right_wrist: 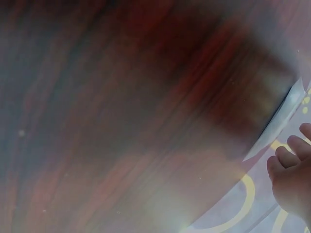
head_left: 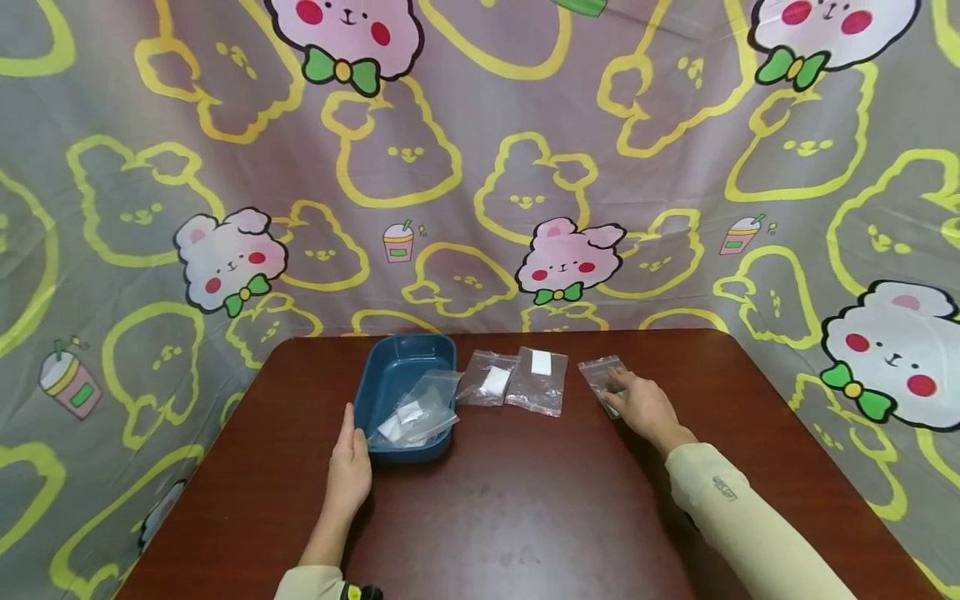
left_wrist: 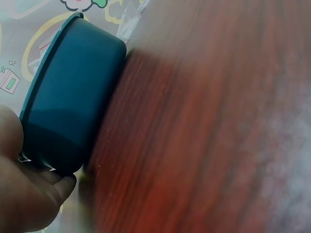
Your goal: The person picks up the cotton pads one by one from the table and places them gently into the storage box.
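Observation:
At the front left corner of a blue tray (head_left: 372,379) is my left hand (head_left: 348,467). The left wrist view shows its thumb over the rim of the tray (left_wrist: 73,92) and its fingers against the outside wall. My right hand (head_left: 641,404) is over a clear zip bag (head_left: 595,369) at the right, covering part of it. In the right wrist view the loosely bent fingers (right_wrist: 286,158) are beside and above the bag (right_wrist: 279,119), which lies on the tabletop. Clear zip bags (head_left: 423,408) with white pieces inside lie in the tray.
Two more clear zip bags, one (head_left: 487,379) by the tray and another (head_left: 536,387) to its right, each have a white piece inside. Everything stands on a dark red-brown wooden table (head_left: 510,517). A cartoon-printed cloth (head_left: 465,167) hangs around the back and sides.

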Action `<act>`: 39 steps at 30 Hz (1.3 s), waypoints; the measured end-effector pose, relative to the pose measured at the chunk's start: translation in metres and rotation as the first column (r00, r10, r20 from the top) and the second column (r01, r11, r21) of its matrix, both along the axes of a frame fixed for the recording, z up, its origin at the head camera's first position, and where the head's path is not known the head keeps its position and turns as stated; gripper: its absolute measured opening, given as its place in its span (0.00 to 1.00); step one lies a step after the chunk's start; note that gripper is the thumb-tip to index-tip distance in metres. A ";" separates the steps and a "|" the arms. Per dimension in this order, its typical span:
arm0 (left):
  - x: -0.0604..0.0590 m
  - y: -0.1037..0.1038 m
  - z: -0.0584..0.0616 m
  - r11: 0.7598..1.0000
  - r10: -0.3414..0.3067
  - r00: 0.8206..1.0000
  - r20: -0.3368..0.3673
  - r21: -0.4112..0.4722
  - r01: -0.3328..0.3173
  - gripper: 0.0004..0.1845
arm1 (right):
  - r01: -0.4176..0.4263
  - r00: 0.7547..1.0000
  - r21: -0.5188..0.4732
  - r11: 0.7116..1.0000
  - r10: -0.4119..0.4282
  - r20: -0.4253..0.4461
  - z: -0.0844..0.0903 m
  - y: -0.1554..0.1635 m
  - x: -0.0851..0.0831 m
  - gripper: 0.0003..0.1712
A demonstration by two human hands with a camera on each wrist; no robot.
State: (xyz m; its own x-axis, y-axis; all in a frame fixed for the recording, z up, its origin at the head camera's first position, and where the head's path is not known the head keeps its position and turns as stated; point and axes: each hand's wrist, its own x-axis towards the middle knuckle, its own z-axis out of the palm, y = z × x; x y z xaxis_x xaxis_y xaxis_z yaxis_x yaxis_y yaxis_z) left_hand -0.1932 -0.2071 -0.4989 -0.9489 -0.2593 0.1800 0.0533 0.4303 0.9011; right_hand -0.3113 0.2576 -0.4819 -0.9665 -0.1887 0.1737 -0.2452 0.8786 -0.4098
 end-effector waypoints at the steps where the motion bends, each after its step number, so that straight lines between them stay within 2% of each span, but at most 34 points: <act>1: 0.000 0.000 0.000 1.000 0.001 1.000 0.002 0.000 -0.001 0.31 | 0.001 1.000 0.006 1.000 -0.001 0.010 -0.001 0.000 -0.001 0.32; 13: 0.001 -0.001 -0.001 1.000 0.014 1.000 0.009 -0.021 -0.013 0.30 | 0.019 0.998 0.079 0.997 -0.024 0.065 -0.013 -0.002 -0.005 0.37; 26: -0.002 -0.002 -0.002 1.000 0.017 1.000 0.012 -0.007 -0.017 0.31 | 0.036 0.998 0.089 0.995 -0.041 0.057 -0.014 -0.002 -0.006 0.36; 33: -0.001 -0.001 0.001 1.000 0.010 1.000 0.006 -0.001 -0.010 0.31 | 0.039 0.998 0.083 0.996 -0.044 0.055 -0.014 -0.002 -0.004 0.33; 39: -0.001 -0.001 0.000 1.000 0.013 1.000 0.014 -0.002 -0.013 0.30 | 0.039 0.999 0.075 0.996 -0.040 0.015 -0.014 -0.003 -0.001 0.25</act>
